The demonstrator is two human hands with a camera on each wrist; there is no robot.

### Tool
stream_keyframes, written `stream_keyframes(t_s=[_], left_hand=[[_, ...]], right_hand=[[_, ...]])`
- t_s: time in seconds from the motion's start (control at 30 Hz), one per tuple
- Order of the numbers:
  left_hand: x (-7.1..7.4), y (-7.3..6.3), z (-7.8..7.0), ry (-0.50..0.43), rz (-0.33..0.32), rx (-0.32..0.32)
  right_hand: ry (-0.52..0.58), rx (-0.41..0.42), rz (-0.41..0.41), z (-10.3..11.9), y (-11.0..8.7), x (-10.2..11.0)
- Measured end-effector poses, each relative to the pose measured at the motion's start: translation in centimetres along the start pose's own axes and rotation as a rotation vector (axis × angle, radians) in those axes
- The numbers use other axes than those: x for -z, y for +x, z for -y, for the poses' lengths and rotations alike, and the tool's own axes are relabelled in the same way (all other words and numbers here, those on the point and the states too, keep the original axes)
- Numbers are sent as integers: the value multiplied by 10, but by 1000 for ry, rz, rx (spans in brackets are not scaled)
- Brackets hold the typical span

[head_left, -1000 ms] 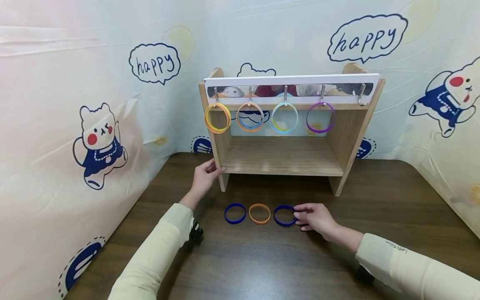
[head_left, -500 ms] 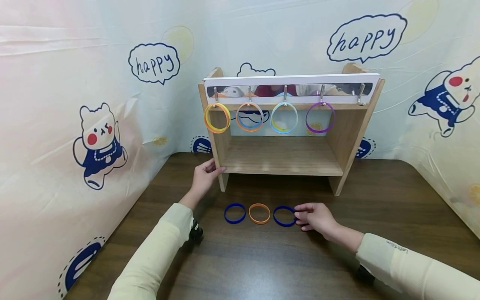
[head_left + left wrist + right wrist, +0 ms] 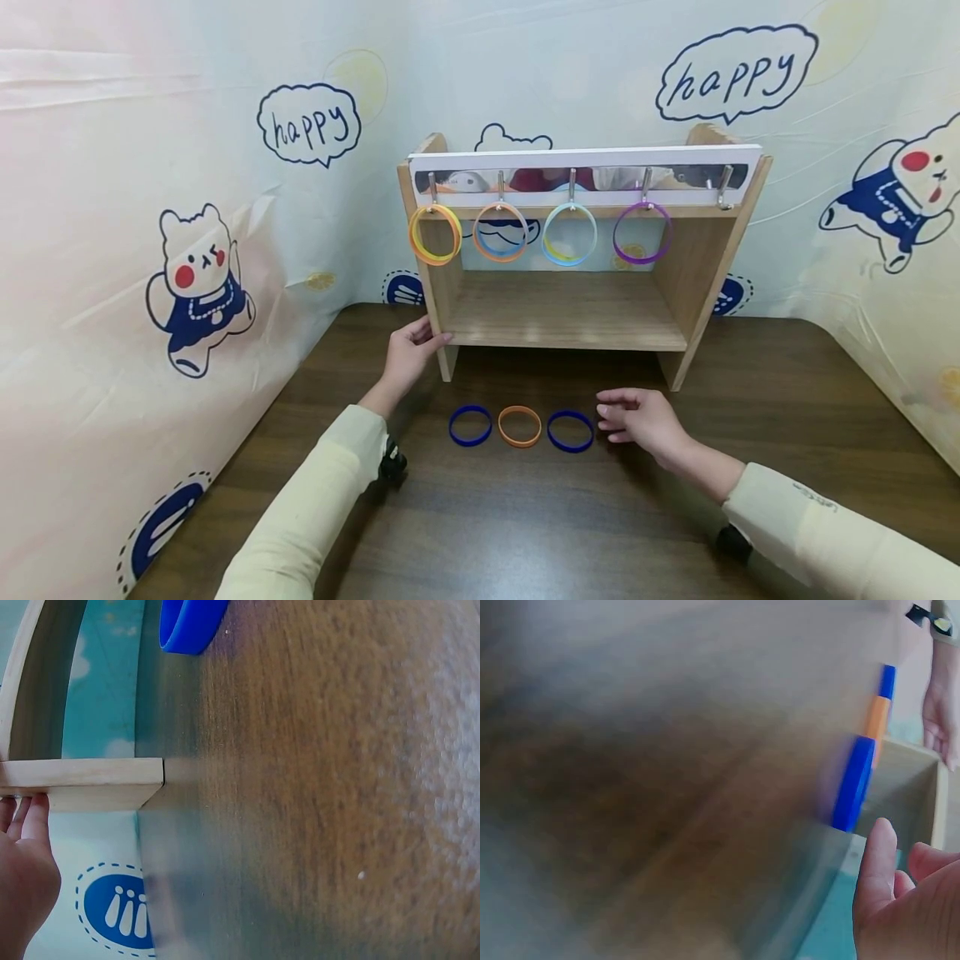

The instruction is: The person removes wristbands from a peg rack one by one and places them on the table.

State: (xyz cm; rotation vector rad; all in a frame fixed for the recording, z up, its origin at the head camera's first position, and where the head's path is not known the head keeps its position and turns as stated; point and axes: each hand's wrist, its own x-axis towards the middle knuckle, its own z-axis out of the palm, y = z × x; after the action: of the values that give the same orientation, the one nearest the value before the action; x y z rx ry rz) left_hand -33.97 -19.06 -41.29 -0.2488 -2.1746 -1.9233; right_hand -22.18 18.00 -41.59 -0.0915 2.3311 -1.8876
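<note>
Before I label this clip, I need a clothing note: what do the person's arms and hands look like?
Both arms wear long, pale cream fabric: the left sleeve and the right sleeve, which bears small dark lettering, too blurred to read. A small black device shows by the end of each sleeve. The left hand and right hand are ungloved.

Showed blue on left loose ring (image 3: 471, 443) and right loose ring (image 3: 572, 449), orange on middle loose ring (image 3: 519, 445), brown grain on tabletop (image 3: 480, 517), navy-outlined bears (image 3: 201, 287) over pale backdrop (image 3: 525, 67).
</note>
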Motion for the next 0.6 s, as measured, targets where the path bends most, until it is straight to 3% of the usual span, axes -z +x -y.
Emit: stream_keyframes(t_s=[0.4, 0.6], left_hand=[[1, 0, 1, 18, -1, 8], [1, 1, 0, 18, 3, 13]], right_hand=[[38, 115, -1, 43, -1, 14], [132, 204, -33, 64, 4, 22]])
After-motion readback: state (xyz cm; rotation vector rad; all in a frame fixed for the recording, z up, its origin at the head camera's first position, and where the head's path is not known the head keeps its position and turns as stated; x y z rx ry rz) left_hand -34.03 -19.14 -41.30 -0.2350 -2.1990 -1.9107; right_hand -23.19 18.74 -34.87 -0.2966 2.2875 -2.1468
